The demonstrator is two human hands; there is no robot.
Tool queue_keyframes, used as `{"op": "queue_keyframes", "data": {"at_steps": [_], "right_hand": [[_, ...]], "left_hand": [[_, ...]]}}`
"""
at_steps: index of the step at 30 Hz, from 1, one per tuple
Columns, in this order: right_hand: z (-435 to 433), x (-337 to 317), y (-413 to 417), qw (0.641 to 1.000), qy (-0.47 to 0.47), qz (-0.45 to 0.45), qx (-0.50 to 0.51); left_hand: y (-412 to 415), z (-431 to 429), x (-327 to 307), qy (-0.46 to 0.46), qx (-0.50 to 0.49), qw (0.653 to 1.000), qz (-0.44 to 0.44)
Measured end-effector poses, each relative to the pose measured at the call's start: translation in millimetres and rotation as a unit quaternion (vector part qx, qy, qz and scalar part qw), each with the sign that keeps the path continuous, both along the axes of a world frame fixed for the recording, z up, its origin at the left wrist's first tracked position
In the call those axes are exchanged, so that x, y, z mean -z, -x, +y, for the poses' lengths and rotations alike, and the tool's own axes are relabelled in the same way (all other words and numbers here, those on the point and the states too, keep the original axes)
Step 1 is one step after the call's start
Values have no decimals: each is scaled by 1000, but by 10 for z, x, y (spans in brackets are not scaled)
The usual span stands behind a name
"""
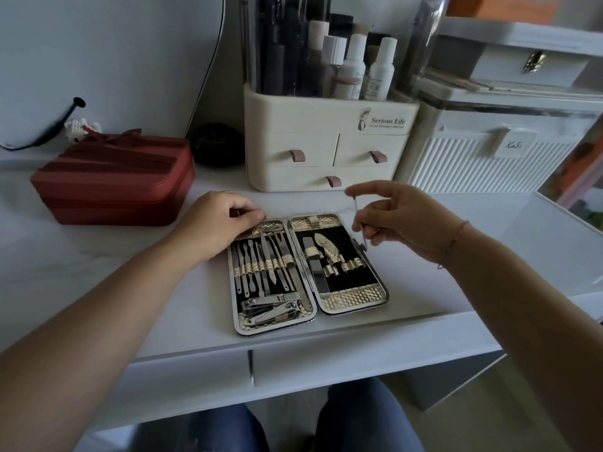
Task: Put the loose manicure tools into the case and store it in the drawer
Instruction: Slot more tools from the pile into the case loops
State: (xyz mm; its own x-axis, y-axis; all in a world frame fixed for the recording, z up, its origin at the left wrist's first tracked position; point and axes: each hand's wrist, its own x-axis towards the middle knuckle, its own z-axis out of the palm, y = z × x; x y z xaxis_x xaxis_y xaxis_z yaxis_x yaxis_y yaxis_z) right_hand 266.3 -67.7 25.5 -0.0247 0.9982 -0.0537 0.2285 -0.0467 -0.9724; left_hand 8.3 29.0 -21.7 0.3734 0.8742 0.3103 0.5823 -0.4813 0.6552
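my left hand (pixel 218 220) rests curled on the top left corner of the open manicure case (pixel 308 274), pinching nothing i can make out. my right hand (pixel 396 220), at the case's two o'clock, pinches a thin metal tool (pixel 359 223) upright. case lies on the white desk (pixel 98 272).

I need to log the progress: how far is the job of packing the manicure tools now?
Mostly done: many tools sit under the loops of the open case. In hand: the right hand holds one thin metal tool above the case, while the left hand rests on its top left corner. Left: seat that tool, close the case, store it in the drawer.
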Motion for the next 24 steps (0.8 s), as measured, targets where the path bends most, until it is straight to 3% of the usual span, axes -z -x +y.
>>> {"op": "queue_keyframes", "data": {"at_steps": [7,24], "right_hand": [[88,131,66,998,-16,-40,37],[121,250,81,994,-51,-13,96]], "left_hand": [[5,-7,-4,5,-1,1000,0],[-2,-41,-23,7,8,1000,-2]]}}
